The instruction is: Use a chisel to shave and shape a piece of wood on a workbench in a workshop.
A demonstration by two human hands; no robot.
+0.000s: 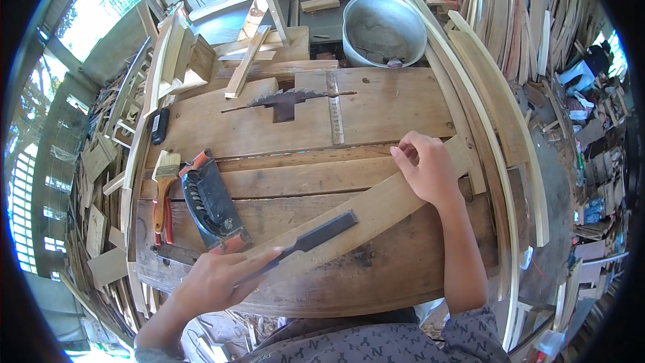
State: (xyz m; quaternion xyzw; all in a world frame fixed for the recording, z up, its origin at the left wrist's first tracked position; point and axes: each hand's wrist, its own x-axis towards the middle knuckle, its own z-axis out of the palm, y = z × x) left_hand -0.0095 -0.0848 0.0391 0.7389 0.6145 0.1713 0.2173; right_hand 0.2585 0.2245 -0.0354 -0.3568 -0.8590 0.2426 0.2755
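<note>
In the head view, the left hand (222,274) is wrapped round the handle of a chisel (327,230), with the index finger reaching along it toward the dark flat blade. The blade points far and right over a long pale board (396,206), which lies slantwise across the surface (396,275), from near left to far right in front of the person. The right hand (424,169) is at the far right part of this board, its fingers loosely curled and the thumb close to the forefinger; whether they pinch the edge or only rest there, I cannot tell. The step in hand looks like shaving or checking the board's face with the chisel, though no shavings show clearly at the blade and its contact with the wood is uncertain. The next move seems to call for a low, even blade angle, the board held firm by the right hand, and those fingers kept out of the blade's line. To the left on the surface, a dark tool with orange ends (225,202) lies beside a paintbrush (164,171); at the far side stands a metal basin (416,30), apart from both hands.
</note>
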